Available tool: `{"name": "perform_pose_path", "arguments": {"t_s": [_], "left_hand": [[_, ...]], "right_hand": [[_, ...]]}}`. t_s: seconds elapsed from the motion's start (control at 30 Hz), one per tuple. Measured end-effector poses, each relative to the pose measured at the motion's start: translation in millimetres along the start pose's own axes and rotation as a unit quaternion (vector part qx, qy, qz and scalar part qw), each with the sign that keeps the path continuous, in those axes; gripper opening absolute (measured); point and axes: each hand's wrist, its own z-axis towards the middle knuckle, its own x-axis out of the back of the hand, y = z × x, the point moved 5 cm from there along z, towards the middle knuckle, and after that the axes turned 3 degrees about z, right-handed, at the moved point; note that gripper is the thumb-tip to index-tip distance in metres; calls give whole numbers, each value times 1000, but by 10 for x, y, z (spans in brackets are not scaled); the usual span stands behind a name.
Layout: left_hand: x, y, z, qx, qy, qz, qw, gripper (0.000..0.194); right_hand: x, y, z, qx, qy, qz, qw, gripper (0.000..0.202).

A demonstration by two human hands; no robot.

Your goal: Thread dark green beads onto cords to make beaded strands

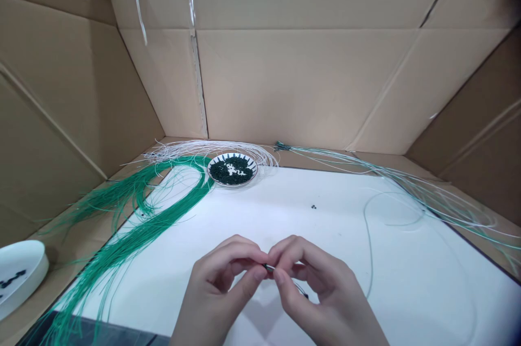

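Note:
My left hand (pixel 228 286) is closed in a pinch on a small black tube-like piece (pixel 266 267), low in the middle of the head view. Against it, fingertips nearly touching, my right hand (pixel 315 281) pinches a thin pale wire (pixel 301 289) that meets the black piece. The wire comes out below the right fingers and shows a small dark bit along it. How far the wire goes into the piece is hidden by the fingertips. Beyond both hands stands a patterned dish (pixel 212 177) holding many small black pieces (pixel 222 171).
A white board (pixel 285 210) covers the table. Green wires (pixel 158 226) lie at left, white wires (pixel 183 148) behind them. More wires (pixel 391 172) with dark ends lie at right. A white tray (pixel 35 275) is far left; cardboard walls (pixel 301 80) surround the space.

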Motion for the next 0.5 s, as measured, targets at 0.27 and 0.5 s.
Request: {"name": "perform_pose_path", "arguments": {"t_s": [0.27,0.5], "left_hand": [[23,-11,-5,-9,-27,12,1000,18],[1,-16,18,-15,-28,9,999,19]], "right_hand": [[11,-4,3,15,-2,-32,999,12],[20,22,2,20,-34,-31,999,12]]}}
